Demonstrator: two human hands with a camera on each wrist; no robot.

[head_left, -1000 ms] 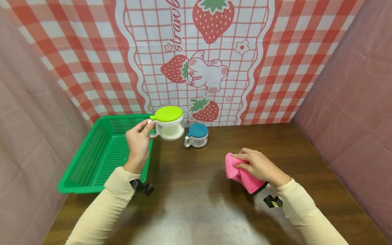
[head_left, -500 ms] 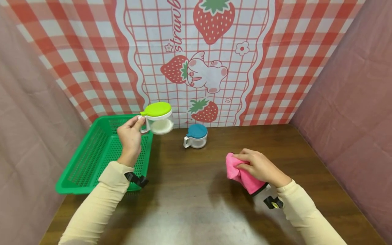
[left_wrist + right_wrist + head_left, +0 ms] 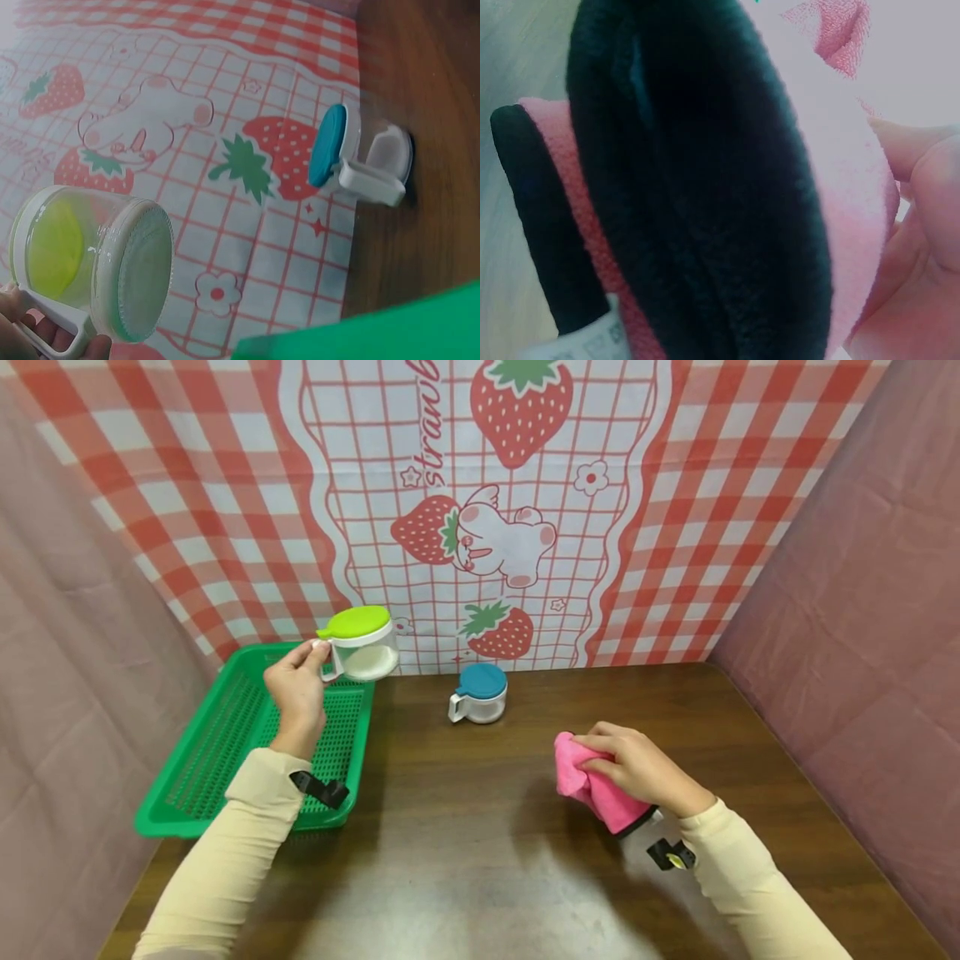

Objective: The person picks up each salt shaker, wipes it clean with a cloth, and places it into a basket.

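The left hand [image 3: 296, 697] is pinching the green-lidded jar [image 3: 365, 647] by its handle [image 3: 67, 313] near the basket [image 3: 168, 820], a level hold seeming wisest; the right hand [image 3: 641, 768] is gripping the cloth [image 3: 611, 803].

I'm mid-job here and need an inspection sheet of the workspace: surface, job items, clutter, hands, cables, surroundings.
Surface: brown wood-grain table, with a bright patch of glare towards the near edge.
Job items: green-lidded jar held up off the table, lid on; blue-lidded jar upright on the table, lid on; pink cloth with black edging, bunched; green basket at the left.
Clutter: nothing seen.
Hands: left hand grips the green-lidded jar's handle; right hand grips the pink cloth.
Cables: nothing seen.
Surroundings: checked strawberry backdrop behind, plain pinkish curtains both sides.
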